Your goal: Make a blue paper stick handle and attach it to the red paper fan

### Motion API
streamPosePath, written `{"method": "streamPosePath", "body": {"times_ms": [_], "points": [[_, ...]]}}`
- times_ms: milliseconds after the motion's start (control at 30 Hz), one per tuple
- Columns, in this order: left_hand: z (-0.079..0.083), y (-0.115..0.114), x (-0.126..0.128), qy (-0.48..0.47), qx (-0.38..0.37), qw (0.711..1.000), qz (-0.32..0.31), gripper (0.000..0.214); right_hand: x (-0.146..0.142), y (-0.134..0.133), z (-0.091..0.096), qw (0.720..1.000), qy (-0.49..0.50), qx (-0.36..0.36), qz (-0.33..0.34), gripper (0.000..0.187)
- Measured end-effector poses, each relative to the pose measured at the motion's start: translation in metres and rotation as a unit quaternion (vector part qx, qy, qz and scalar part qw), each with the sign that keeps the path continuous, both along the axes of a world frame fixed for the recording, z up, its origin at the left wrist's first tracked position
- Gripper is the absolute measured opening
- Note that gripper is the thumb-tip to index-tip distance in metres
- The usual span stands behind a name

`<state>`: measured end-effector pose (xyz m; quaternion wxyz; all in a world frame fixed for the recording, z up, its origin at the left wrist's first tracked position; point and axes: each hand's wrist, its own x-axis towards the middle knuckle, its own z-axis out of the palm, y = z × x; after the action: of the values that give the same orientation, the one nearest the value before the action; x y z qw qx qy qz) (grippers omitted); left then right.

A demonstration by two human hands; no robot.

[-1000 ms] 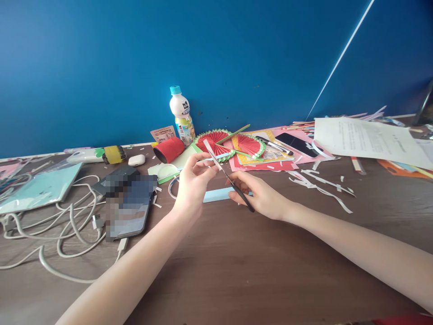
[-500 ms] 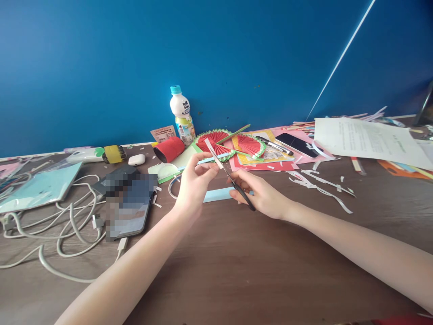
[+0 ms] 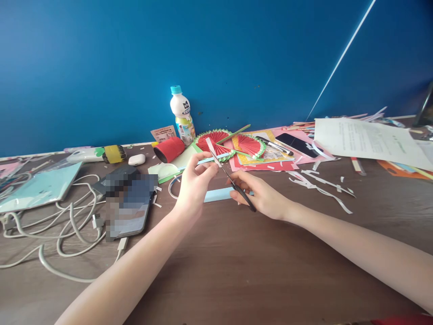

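Between the fingertips of my left hand (image 3: 195, 183) is a small strip of white paper (image 3: 211, 148) that stands up at a slant. My right hand (image 3: 262, 192) grips a pair of scissors (image 3: 244, 197) by its black handles, the blades reaching up and left to the paper. Whether the blades have bitten into it I cannot make out. Below the hands lies a light blue paper strip (image 3: 218, 194), partly covered by my right fingers. Just behind are two red pleated paper fans (image 3: 249, 145) edged in green, one partly hidden by the white strip.
A bottle (image 3: 182, 118) stands by the blue wall, with a red cylinder (image 3: 169, 149) beside it. To the left lie a phone (image 3: 133, 216), tangled white cables (image 3: 72, 221) and an earbud case (image 3: 136, 159). Paper scraps (image 3: 321, 186), another phone (image 3: 297, 144) and a printed sheet (image 3: 368, 142) are at right.
The white strip and the scissor blades have shifted very slightly to the right. Both hands keep the same hold, and the things on the table have not moved.
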<state>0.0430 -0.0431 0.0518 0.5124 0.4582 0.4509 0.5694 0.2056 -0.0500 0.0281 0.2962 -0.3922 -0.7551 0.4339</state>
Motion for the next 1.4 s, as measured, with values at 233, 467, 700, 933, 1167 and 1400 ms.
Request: {"method": "streamPosePath", "body": {"times_ms": [233, 467, 700, 933, 1167, 1400], "points": [[0.0020, 0.0020, -0.0017, -0.029, 0.000, 0.999, 0.013, 0.022, -0.0007, 0.0004, -0.0012, 1.000, -0.009, -0.015, -0.004, 0.025], [0.0003, 0.0032, -0.0029, -0.024, 0.021, 0.999, 0.011, 0.019, -0.0017, -0.0009, 0.0017, 0.999, 0.008, -0.030, -0.006, 0.025], [-0.0032, 0.0048, -0.0037, -0.039, 0.022, 0.999, 0.011, 0.023, -0.0020, -0.0021, 0.0010, 0.999, 0.008, -0.041, -0.002, 0.026], [-0.0055, 0.0049, -0.0030, -0.032, 0.023, 0.999, 0.015, 0.023, -0.0035, -0.0022, -0.0012, 0.999, 0.018, -0.039, 0.011, 0.027], [-0.0035, 0.0036, -0.0024, -0.031, 0.023, 0.999, 0.012, 0.022, -0.0031, -0.0018, -0.0029, 0.999, 0.024, -0.036, 0.014, 0.026], [-0.0037, 0.0015, -0.0012, -0.042, 0.009, 0.999, 0.002, 0.026, -0.0032, -0.0023, -0.0063, 0.999, 0.019, -0.017, 0.019, 0.024]]}}
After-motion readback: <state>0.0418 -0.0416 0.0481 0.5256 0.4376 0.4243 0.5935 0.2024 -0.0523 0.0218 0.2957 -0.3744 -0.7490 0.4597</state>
